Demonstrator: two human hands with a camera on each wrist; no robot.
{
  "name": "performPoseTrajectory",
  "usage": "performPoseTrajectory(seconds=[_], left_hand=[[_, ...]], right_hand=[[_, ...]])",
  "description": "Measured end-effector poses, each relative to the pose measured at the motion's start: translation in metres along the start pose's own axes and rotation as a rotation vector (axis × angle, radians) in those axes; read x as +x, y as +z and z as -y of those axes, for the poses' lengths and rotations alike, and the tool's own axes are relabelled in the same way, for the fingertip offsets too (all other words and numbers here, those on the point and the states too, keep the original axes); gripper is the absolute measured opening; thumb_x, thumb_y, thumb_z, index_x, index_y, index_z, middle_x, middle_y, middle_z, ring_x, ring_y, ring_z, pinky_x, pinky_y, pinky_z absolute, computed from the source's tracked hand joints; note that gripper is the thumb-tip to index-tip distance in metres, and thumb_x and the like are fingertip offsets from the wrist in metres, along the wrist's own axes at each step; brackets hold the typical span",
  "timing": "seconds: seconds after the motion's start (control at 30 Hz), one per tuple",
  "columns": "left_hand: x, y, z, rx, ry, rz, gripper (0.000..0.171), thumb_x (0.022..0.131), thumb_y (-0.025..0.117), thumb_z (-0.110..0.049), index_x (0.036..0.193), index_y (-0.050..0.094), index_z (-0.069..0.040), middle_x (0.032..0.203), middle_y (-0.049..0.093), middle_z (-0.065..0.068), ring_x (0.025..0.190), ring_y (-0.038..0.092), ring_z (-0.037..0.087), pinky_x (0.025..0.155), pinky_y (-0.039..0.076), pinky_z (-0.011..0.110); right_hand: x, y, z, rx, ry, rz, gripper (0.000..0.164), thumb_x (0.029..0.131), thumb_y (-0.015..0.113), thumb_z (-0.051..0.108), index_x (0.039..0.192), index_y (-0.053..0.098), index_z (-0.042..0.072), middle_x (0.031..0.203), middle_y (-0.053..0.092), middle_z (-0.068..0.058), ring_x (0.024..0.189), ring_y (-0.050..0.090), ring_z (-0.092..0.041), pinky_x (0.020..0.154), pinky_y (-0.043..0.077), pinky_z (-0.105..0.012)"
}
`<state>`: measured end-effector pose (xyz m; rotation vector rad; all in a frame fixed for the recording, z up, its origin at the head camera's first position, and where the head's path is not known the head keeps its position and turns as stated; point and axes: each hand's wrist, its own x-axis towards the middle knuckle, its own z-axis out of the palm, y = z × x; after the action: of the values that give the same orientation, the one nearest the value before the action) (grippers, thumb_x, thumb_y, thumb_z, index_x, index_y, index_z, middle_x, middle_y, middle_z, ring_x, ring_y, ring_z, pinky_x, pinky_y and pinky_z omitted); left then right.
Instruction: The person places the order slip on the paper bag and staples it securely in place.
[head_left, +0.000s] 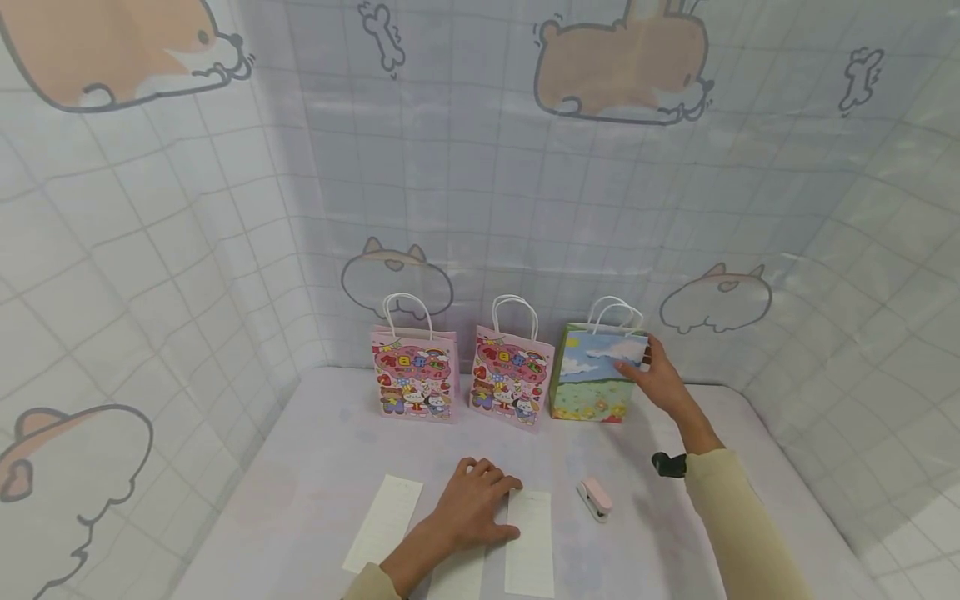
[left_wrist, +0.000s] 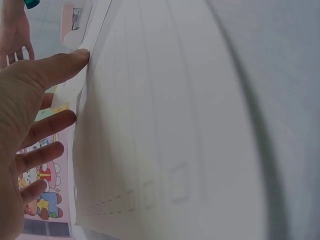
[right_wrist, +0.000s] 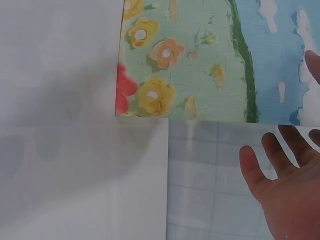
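Three paper gift bags stand in a row at the back of the table: two pink cartoon bags (head_left: 415, 374) (head_left: 510, 377) and a landscape bag (head_left: 597, 372) (right_wrist: 200, 60) with flowers and sky. My right hand (head_left: 654, 372) (right_wrist: 285, 190) is at the landscape bag's upper right edge, with the thumb across its front and the fingers spread beside its side. My left hand (head_left: 471, 504) (left_wrist: 25, 125) rests palm down on white paper slips (head_left: 529, 542) (left_wrist: 150, 125) near the table's front edge. Its fingers lie on the middle slip.
A small pink stapler (head_left: 595, 498) (left_wrist: 70, 22) lies on the table (head_left: 315, 467) right of the slips. Another slip (head_left: 384, 523) lies to the left. A checked curtain with cartoon dogs (head_left: 480, 167) walls in the table on three sides.
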<state>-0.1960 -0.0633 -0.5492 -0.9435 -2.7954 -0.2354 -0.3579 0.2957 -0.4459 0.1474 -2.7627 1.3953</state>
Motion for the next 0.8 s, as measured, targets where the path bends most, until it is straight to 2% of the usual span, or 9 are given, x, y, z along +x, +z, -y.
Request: performPoseTrajectory(seconds=[0.27, 0.47, 0.8], left_hand=[[0.001, 0.001, 0.000, -0.039, -0.002, 0.017, 0.060, 0.077, 0.075, -0.067, 0.126, 0.065, -0.034, 0.106, 0.068, -0.012, 0.106, 0.055, 0.014, 0.100, 0.040, 0.048], [0.001, 0.001, 0.000, -0.056, 0.000, 0.010, 0.061, 0.076, 0.077, -0.066, 0.126, 0.064, -0.033, 0.097, 0.065, -0.015, 0.103, 0.055, 0.012, 0.100, 0.040, 0.047], [0.002, 0.000, -0.002, -0.116, 0.005, 0.028, 0.059, 0.077, 0.080, -0.059, 0.127, 0.063, -0.031, 0.084, 0.055, -0.021, 0.098, 0.054, 0.010, 0.100, 0.038, 0.049]], right_hand=[[-0.005, -0.003, -0.003, -0.042, -0.049, -0.010, 0.088, 0.098, 0.064, 0.040, 0.158, 0.013, 0.002, 0.150, 0.035, -0.029, 0.137, 0.035, -0.048, 0.103, 0.039, -0.062], [-0.007, -0.005, -0.005, -0.038, -0.030, -0.029, 0.075, 0.101, 0.061, 0.032, 0.155, 0.022, 0.001, 0.148, 0.038, -0.029, 0.136, 0.037, -0.048, 0.104, 0.038, -0.063], [-0.014, -0.008, -0.004, -0.104, -0.013, -0.048, 0.060, 0.101, 0.058, 0.040, 0.142, 0.043, -0.002, 0.138, 0.050, -0.026, 0.130, 0.046, -0.044, 0.103, 0.039, -0.061]])
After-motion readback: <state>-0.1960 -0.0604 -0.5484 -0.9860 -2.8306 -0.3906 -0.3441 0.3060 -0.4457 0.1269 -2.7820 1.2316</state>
